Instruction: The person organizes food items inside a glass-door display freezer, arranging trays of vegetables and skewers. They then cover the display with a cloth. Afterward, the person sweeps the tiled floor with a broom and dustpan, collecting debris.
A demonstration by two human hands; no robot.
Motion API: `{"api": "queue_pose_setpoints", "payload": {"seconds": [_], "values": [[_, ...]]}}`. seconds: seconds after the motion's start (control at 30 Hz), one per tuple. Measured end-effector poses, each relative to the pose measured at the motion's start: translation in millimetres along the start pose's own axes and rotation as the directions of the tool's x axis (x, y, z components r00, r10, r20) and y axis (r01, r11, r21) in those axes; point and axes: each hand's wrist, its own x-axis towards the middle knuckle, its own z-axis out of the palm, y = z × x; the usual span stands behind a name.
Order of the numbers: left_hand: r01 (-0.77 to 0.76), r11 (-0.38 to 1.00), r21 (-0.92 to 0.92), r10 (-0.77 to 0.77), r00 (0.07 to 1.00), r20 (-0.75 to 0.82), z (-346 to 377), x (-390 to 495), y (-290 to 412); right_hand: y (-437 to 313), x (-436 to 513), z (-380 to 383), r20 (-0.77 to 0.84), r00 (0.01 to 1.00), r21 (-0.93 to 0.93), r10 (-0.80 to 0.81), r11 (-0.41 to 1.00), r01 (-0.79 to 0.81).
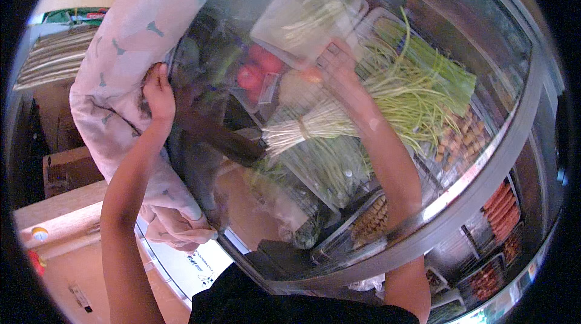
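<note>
My left hand point(161, 92) rests against a pink patterned cloth point(113, 65) draped along the left edge of a refrigerated glass display case point(513, 142). Its fingers are partly hidden and its hold is unclear. Through the curved glass, my right hand point(338, 63) shows inside the case, beside the rim of a white plastic tub point(272, 19) with pale vegetable stalks. Glare blurs its fingers. Below it lies a banded bundle of long green-and-white stalks point(308, 128). Red tomatoes point(261, 67) are left of it, and bagged green vegetables point(331, 169) lie nearer my body.
Skewered food point(463, 140) lies at the case's right side. A lower level holds trays of sausages point(501, 210) and other meat point(488, 281). The metal frame curves around my right forearm. At left are a cardboard box point(68, 172) and a wooden ledge point(63, 206).
</note>
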Motion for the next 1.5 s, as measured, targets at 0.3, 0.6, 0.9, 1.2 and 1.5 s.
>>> {"api": "queue_pose_setpoints", "payload": {"seconds": [0.3, 0.6, 0.9, 1.2, 1.5], "values": [[-0.100, 0.995, -0.010, 0.099, 0.991, -0.089, 4, 10, 26, -74, -53, 11, -0.391, 0.917, -0.377, -0.077, 0.923, -0.083], [-0.100, 0.991, -0.086, 0.089, 0.989, -0.119, 9, 14, 39, -135, -63, 4, -0.424, 0.863, -0.020, 0.274, 0.950, -0.311], [0.029, 0.989, -0.142, -0.046, 0.992, -0.119, 11, 2, 34, -274, -202, 4, -0.319, 0.947, 0.033, 0.049, 0.999, -0.040], [0.006, 0.995, -0.103, -0.015, 0.996, -0.083, 3, 1, 32, -266, -300, -21, -0.605, 0.767, 0.151, 0.212, 0.977, -0.150], [0.107, 0.963, -0.248, -0.109, 0.994, 0.007, -5, 0, 36, -302, -302, 65, -0.532, 0.809, 0.249, 0.251, 0.959, -0.133]]}}
